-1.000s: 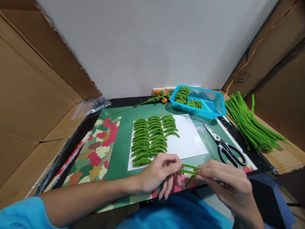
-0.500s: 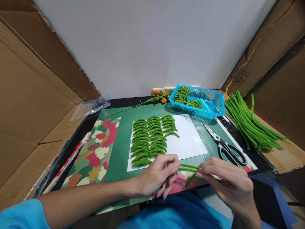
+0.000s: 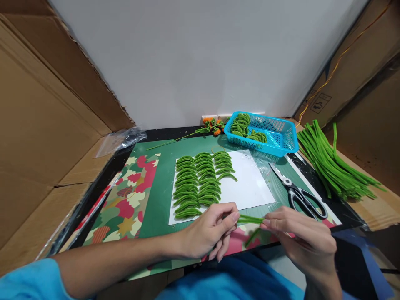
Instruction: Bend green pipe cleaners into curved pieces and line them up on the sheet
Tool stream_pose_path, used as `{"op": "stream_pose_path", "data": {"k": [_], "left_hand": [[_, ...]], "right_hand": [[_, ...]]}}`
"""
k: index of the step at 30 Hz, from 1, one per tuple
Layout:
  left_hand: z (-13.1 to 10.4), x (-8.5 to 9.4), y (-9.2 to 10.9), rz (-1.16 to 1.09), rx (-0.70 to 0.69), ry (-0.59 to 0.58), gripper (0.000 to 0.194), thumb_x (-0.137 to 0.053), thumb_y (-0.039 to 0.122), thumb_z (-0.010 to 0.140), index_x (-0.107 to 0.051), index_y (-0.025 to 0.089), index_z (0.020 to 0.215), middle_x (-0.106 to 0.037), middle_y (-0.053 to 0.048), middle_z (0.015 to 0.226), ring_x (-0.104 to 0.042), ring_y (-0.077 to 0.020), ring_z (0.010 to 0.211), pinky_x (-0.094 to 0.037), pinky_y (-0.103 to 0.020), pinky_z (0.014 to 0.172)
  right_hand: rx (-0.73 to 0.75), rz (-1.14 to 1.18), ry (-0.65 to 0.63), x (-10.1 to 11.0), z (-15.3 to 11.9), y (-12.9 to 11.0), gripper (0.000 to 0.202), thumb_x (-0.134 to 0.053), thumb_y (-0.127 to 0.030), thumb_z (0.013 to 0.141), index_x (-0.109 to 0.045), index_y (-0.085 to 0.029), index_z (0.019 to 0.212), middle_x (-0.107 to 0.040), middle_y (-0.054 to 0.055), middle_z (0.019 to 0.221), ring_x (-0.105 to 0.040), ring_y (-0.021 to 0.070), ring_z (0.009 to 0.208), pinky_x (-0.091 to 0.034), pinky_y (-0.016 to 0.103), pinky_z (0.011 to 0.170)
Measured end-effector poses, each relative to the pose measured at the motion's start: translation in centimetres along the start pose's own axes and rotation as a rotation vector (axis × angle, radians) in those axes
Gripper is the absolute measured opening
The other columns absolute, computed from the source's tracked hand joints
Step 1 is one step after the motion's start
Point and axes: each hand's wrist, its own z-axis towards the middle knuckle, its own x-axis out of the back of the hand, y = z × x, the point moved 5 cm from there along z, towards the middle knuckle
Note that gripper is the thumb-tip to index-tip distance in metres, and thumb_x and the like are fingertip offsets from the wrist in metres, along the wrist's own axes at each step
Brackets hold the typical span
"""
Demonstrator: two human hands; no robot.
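A green fuzzy stem (image 3: 251,219) stretches between my hands near the front edge of the table. My left hand (image 3: 216,229) pinches its left end. The other end is between the fingertips of my right hand (image 3: 296,233), with a loose piece slanting down beside them. Just beyond my hands lies a white sheet (image 3: 250,179), bearing columns of curved green pieces (image 3: 187,193); the right-hand column is shorter. Black-handled scissors (image 3: 295,187) lie with blades parted on the green mat (image 3: 159,183), beyond my right hand.
A blue basket (image 3: 278,152) at the back holds green loops. To the right lies a bundle of green stems (image 3: 337,166). Orange flowers (image 3: 215,125) sit by the wall, a clear plastic bag (image 3: 120,141) at the back left. Cardboard (image 3: 40,83) flanks the table.
The whole scene has shifted slightly right in view. Between my hands, the two strands of the stem now lie closer together. Both hands keep their hold.
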Motion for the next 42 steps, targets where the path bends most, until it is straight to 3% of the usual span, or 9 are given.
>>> {"op": "stream_pose_path", "data": {"k": [4,9,14,20,28,32,37,42], "left_hand": [[0.2,0.0,-0.2,-0.047,-0.02,-0.01,0.048,-0.05,0.068,0.109,-0.048,0.023,0.092,-0.058,0.007,0.05,-0.045,-0.0071,0.029,-0.032,-0.013,0.031],[0.5,0.1,-0.3,-0.17,-0.088,-0.014,0.046,-0.057,0.063,0.108,-0.047,0.023,0.089,-0.049,0.01,0.058,-0.058,-0.0096,0.037,-0.039,-0.014,0.031],[0.4,0.0,0.1,-0.164,-0.099,0.015,0.045,-0.055,0.062,0.109,-0.048,0.022,0.09,-0.051,0.01,0.058,-0.054,-0.0071,0.035,-0.039,-0.013,0.032],[0.2,0.1,-0.2,-0.079,-0.057,0.038,0.045,-0.051,0.065,0.11,-0.049,0.023,0.093,-0.058,0.007,0.053,-0.047,-0.007,0.033,-0.032,-0.012,0.031],[0.1,0.4,-0.4,-0.028,-0.085,0.126,0.046,-0.051,0.067,0.109,-0.049,0.023,0.094,-0.057,0.008,0.048,-0.045,-0.0072,0.033,-0.03,-0.012,0.033],[0.0,0.4,-0.5,-0.023,-0.075,0.129,0.045,-0.051,0.066,0.11,-0.05,0.023,0.095,-0.06,0.007,0.05,-0.043,-0.0064,0.032,-0.028,-0.012,0.034],[0.0,0.3,-0.5,0.001,-0.063,0.099,0.048,-0.051,0.07,0.108,-0.05,0.023,0.096,-0.058,0.008,0.049,-0.043,-0.0076,0.033,-0.029,-0.013,0.033],[-0.2,0.0,-0.2,0.101,-0.039,0.086,0.052,-0.055,0.066,0.107,-0.062,0.018,0.09,-0.056,0.005,0.055,-0.046,-0.007,0.041,-0.035,-0.015,0.04]], "right_hand": [[-0.033,0.022,0.021,0.3,-0.3,0.2,0.03,-0.071,0.008,0.09,-0.078,-0.019,0.1,-0.079,0.006,0.083,-0.077,0.0214,0.072,-0.063,0.033,0.066],[-0.081,-0.108,0.012,0.5,-0.9,0.6,0.032,-0.069,-0.003,0.097,-0.077,-0.021,0.123,-0.084,0.009,0.098,-0.081,0.0239,0.085,-0.064,0.031,0.073],[-0.125,-0.184,-0.044,-0.2,-1.0,1.3,0.018,-0.064,-0.01,0.104,-0.074,-0.022,0.112,-0.082,0.007,0.093,-0.08,0.022,0.081,-0.061,0.027,0.069],[-0.158,-0.131,-0.042,-0.6,-1.1,1.4,0.02,-0.066,-0.012,0.104,-0.074,-0.026,0.115,-0.083,0.004,0.094,-0.082,0.0209,0.085,-0.062,0.025,0.075],[-0.39,0.068,-0.017,-0.9,-1.0,1.5,0.02,-0.066,-0.02,0.107,-0.081,-0.03,0.116,-0.079,-0.002,0.081,-0.074,0.0132,0.064,-0.059,0.018,0.062],[-0.491,0.132,-0.003,-1.1,-1.1,1.9,0.019,-0.066,-0.025,0.108,-0.084,-0.026,0.104,-0.078,-0.001,0.075,-0.073,0.0129,0.063,-0.057,0.016,0.06],[-0.604,0.231,-0.019,-1.4,-1.2,2.4,0.034,-0.064,-0.035,0.109,-0.079,-0.021,0.082,-0.073,0.001,0.066,-0.068,0.013,0.055,-0.054,0.018,0.055],[-0.624,0.207,-0.002,-1.6,-1.1,2.4,0.042,-0.064,-0.039,0.109,-0.074,-0.019,0.073,-0.07,0.002,0.062,-0.064,0.0135,0.054,-0.05,0.021,0.052]]}}
